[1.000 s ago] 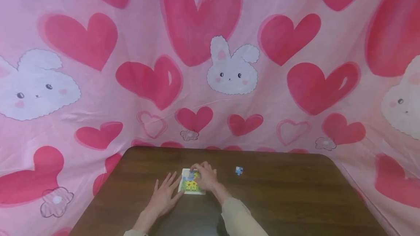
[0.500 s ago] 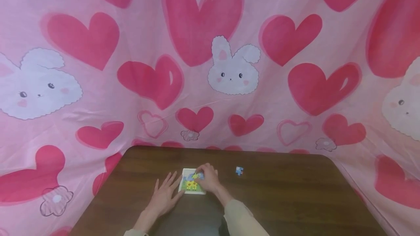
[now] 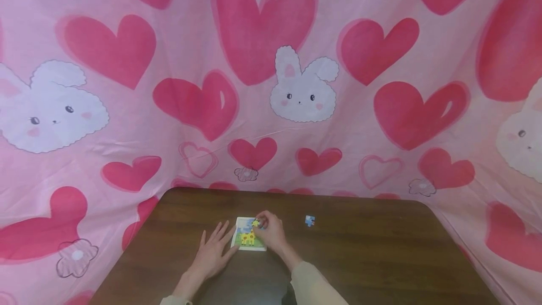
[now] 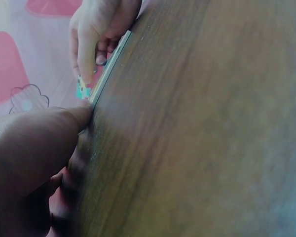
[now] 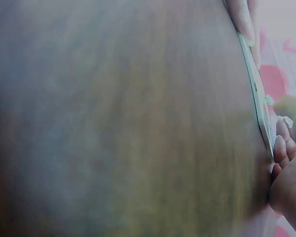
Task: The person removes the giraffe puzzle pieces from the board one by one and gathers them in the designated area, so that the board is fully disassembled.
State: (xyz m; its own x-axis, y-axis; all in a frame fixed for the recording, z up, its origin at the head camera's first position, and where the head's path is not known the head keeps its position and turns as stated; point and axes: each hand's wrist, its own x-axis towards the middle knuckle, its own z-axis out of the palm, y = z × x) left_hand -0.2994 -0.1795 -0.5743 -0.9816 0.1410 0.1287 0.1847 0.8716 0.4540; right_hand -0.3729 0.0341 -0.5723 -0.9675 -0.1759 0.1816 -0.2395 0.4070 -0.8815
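Note:
In the head view a small jigsaw puzzle [image 3: 250,241] with a yellow giraffe picture lies in its white-rimmed board on the table. My left hand [image 3: 211,251] rests with fairly straight, spread fingers along the board's left side, its thumb at the near corner. Over the board's right part, my right hand [image 3: 272,233] pinches a yellow and blue jigsaw piece [image 3: 256,223] between thumb and fingers. The left wrist view has that piece [image 4: 82,89] tilted up from the board, under the right hand's fingertips. Its lower edge is hidden there by my left thumb [image 4: 79,112].
Another jigsaw piece [image 3: 310,220], blue and white with a little red, lies on the table to the right of the board. The brown wooden table [image 3: 372,248] ends at a pink curtain [image 3: 351,121] printed with hearts and rabbits.
My right hand has moved slightly right and back from the board's top middle, holding the yellow and blue jigsaw piece, so more of the picture shows. The left hand has stayed in place.

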